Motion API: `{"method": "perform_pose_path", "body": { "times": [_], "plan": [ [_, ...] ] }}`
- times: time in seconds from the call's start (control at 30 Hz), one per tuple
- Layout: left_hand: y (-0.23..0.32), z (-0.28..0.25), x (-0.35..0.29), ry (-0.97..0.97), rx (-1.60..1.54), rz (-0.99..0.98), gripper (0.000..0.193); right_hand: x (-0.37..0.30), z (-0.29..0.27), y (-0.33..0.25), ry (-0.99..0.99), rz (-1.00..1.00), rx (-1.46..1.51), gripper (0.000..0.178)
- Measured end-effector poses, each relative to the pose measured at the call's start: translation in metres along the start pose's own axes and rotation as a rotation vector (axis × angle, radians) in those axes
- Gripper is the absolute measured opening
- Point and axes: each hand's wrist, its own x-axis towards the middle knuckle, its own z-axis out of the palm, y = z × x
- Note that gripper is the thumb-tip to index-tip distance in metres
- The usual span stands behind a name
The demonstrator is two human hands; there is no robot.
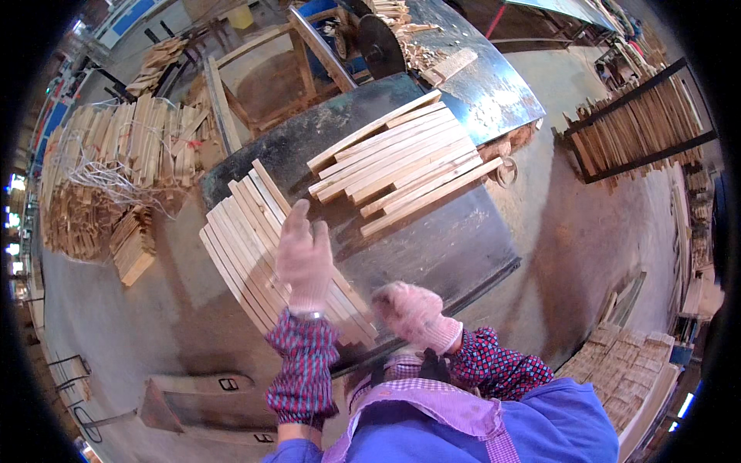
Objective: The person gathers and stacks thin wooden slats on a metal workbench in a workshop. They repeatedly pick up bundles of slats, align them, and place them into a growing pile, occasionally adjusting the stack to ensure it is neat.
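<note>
Pale wooden strips [241, 243] lie side by side in a slanting row at the left of the dark metal table. Over this row is my left hand [302, 258] in a pale knitted glove, open, its fingers stretched away from me; whether it touches the wood I cannot tell. My right hand [413, 310], gloved too, is curled closed beside the near ends of the strips, and anything inside its fingers is hidden. Farther off, a second group of strips [401, 158] rests on the table with uneven ends.
A round saw blade [381, 46] stands up beyond the table [463, 231], near wood scraps [417, 50]. Bundled wood [116, 154] is piled at the left. A rack of strips [641, 127] stands at the right, with stacked wood blocks [621, 370] at the lower right.
</note>
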Motion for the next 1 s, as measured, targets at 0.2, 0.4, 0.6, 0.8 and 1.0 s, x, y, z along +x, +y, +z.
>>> {"method": "perform_pose_path", "body": {
  "times": [0.2, 0.4, 0.6, 0.8, 1.0],
  "plan": [
    [-0.018, 0.036, 0.055, -0.157, 0.811, 0.004, 0.050, 0.020, -0.019, 0.029, 0.239, -0.066, 0.189, 0.021],
    [-0.009, 0.054, 0.053, -0.138, 0.876, -0.043, 0.046, 0.027, -0.010, 0.049, 0.212, -0.139, 0.249, 0.022],
    [-0.009, 0.048, 0.046, -0.089, 0.836, -0.009, 0.047, 0.031, -0.006, 0.043, 0.182, -0.134, 0.306, 0.023],
    [-0.018, 0.041, 0.043, -0.082, 0.808, 0.059, 0.035, 0.046, -0.009, 0.037, 0.226, -0.140, 0.519, 0.023],
    [-0.034, 0.037, 0.046, -0.023, 0.577, 0.183, 0.023, 0.078, -0.039, -0.004, 0.007, 0.103, 1.126, 0.031]
  ]
}}
